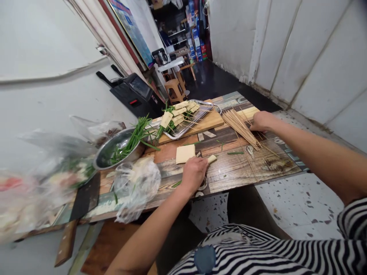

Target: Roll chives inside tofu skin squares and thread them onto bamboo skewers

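My left hand (195,173) is closed around a small rolled tofu sheet (212,159), whose end with a bit of green sticks out past the fingers. Just behind that hand lies a stack of square, pale yellow tofu sheets (185,154). At the table's right side, my right hand (261,121) pinches a thin bamboo skewer beside a loose bundle of bamboo skewers (241,128); its fingertips are partly hidden. A metal tray (183,133) farther back carries skewered tofu rolls (179,111) with green stalks poking out.
Long green stalks (139,131) lean in a steel bowl (100,162) at the left. In front sit a crumpled plastic bag (139,183) and a cleaver (84,198), its handle over the table edge. The tray rests on a wooden board (213,121). Green scraps lie about the patterned table (229,177).
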Demonstrator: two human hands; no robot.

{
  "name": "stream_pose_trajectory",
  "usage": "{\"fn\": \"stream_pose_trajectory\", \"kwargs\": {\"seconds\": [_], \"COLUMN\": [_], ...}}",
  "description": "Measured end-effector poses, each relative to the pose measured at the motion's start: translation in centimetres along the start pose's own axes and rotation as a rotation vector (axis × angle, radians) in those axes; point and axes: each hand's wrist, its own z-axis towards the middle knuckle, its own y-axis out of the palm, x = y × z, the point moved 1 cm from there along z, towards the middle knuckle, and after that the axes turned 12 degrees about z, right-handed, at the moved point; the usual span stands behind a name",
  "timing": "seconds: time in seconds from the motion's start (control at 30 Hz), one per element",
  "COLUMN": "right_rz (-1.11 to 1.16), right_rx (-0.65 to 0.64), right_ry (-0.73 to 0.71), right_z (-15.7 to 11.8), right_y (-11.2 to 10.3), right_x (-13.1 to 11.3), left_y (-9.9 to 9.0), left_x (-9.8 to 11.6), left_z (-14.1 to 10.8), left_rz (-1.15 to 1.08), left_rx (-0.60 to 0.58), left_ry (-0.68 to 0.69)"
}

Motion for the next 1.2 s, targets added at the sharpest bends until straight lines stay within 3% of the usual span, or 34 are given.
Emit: {"fn": "stream_pose_trajectory", "kwargs": {"seconds": [0.1, 0.2, 0.37, 0.47, 0.6, 0.77, 1.0, 1.2], "right_rz": [-0.091, -0.065, 0.19, 0.368, 0.472, 0.513, 0.456, 0.445], "right_rx": [0.021, 0.103, 0.186, 0.239, 0.182, 0.087, 0.098, 0.247], "right_ry": [0.108, 0.103, 0.051, -0.05, -0.399, -0.388, -0.398, -0.496], "right_z": [-2.1, -4.5, -9.6, -14.5, -22.6, -29.8, -30.4, -29.8], "right_y": [-1.1, -2.0, -1.5, 0.2, 3.8, 7.9, 8.9, 9.9], "right_x": [-0.5, -1.1, -2.1, -2.7, -3.1, -2.3, -2.8, -3.3], "left_y": [-0.1, -0.3, -0.4, -0.1, 0.4, 0.4, -0.2, -0.2], "left_x": [0.2, 0.4, 0.4, 0.2, -0.1, -0.1, -0.1, -0.2], "left_z": [0.0, 0.0, 0.2, 0.2, 0.0, 0.2, 0.7, 0.7], "left_rz": [-0.024, -0.037, -0.112, -0.192, -0.24, -0.217, -0.186, -0.205], "left_rx": [-0.02, -0.031, -0.018, -0.028, 0.013, 0.0, -0.034, -0.056], "left_ry": [0.009, 0.002, -0.09, -0.131, -0.167, -0.13, -0.087, -0.091]}}
